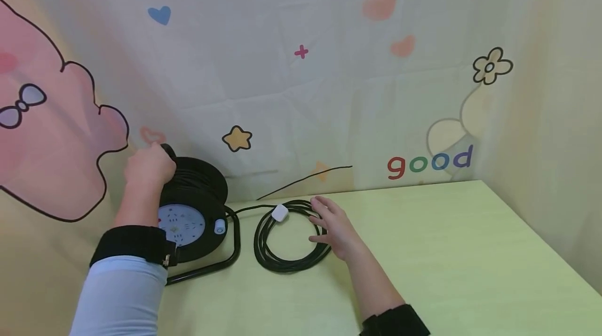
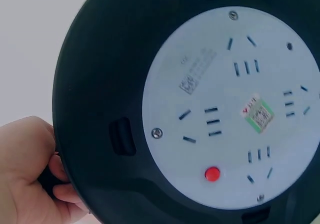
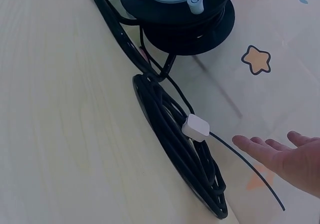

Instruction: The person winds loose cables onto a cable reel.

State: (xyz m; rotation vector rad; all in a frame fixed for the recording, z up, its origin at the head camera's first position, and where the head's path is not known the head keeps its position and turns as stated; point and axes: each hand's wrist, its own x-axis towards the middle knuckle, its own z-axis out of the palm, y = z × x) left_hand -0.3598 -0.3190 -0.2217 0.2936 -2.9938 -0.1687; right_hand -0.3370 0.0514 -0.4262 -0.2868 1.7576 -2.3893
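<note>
A black cable reel (image 1: 213, 242) with a pale round socket face (image 2: 185, 99) stands upright on its tubular frame (image 1: 237, 236) at the left of the table. My left hand (image 1: 149, 166) grips the black handle (image 1: 168, 151) at the reel's top; in the left wrist view the fingers are partly hidden behind the disc. Right of the reel lies a loose coil of black cable (image 1: 268, 258), with a white plug (image 1: 279, 213) on its upper left edge. My right hand (image 1: 336, 229) holds nothing, fingers spread over the coil's right side.
A light green tabletop (image 1: 451, 257) extends to the right. Behind it hangs a printed fabric backdrop (image 1: 282, 95) with hearts, a star and letters. One strand of cable (image 1: 251, 207) joins the reel and the coil. A pale knob (image 1: 219, 227) sticks out from the reel's disc.
</note>
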